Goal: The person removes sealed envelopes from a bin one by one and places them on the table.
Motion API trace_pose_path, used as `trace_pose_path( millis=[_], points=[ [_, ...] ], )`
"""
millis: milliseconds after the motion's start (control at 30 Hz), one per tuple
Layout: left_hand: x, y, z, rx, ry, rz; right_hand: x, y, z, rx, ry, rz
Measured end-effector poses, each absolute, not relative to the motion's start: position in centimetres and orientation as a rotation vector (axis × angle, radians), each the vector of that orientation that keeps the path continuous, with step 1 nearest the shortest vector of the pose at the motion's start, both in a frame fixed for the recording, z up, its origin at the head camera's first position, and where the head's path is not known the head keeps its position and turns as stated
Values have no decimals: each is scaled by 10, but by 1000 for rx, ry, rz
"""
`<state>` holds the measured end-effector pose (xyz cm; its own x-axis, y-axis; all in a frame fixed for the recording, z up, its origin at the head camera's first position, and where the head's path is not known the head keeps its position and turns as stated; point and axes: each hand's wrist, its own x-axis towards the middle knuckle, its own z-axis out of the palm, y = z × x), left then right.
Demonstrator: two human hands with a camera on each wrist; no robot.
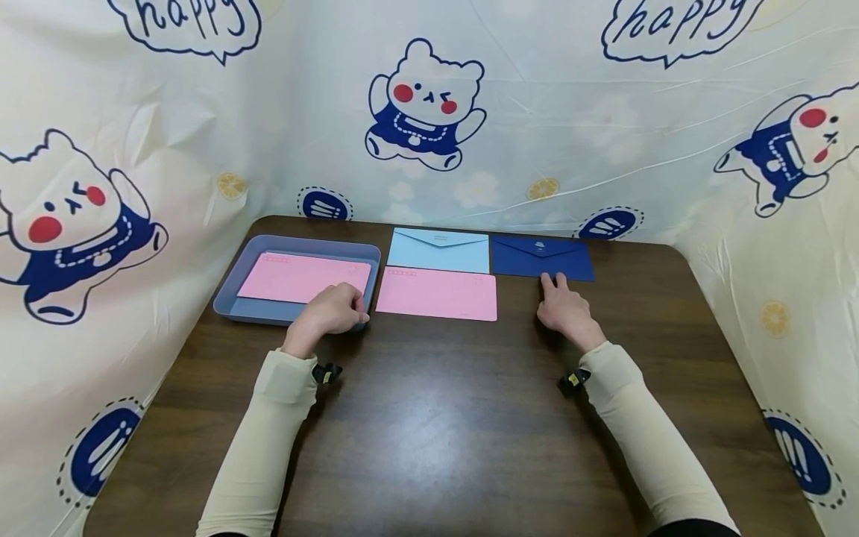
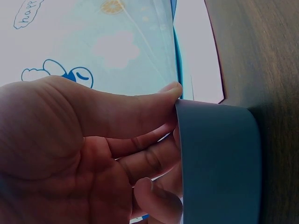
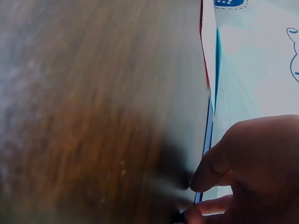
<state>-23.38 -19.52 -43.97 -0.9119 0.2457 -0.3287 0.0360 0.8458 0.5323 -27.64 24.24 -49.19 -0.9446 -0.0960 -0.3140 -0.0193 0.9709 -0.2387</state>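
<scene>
My left hand (image 1: 333, 307) is at the near right corner of a blue-grey tray (image 1: 231, 280), its thumb and curled fingers pinching the rim. The tray wall (image 2: 217, 158) stands close under the thumb in the left wrist view. A pink envelope (image 1: 302, 277) lies inside the tray, partly behind this hand. On the right, fingertips of my right hand (image 1: 566, 309) touch the near edge of a dark blue envelope (image 1: 546, 257), which lies flat with its flap side up. Its thin edge (image 3: 208, 126) runs up to the thumb in the right wrist view.
Left of the dark blue envelope lies a light blue envelope (image 1: 439, 250), with a second pink envelope (image 1: 436, 294) in front of it. All are on a brown wooden table (image 1: 429, 425). A printed cloth (image 1: 537, 112) hangs behind and at both sides.
</scene>
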Motion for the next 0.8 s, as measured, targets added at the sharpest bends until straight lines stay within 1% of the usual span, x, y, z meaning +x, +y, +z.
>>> trace_pose_path(
  millis=[333, 800],
  points=[
    [-235, -194, -440, 213, 2638, 747, -271, 252, -495, -139, 2861, -483],
    [-232, -194, -438, 219, 2643, 762, -253, 231, -490, -250, 2936, -717]
  ],
)
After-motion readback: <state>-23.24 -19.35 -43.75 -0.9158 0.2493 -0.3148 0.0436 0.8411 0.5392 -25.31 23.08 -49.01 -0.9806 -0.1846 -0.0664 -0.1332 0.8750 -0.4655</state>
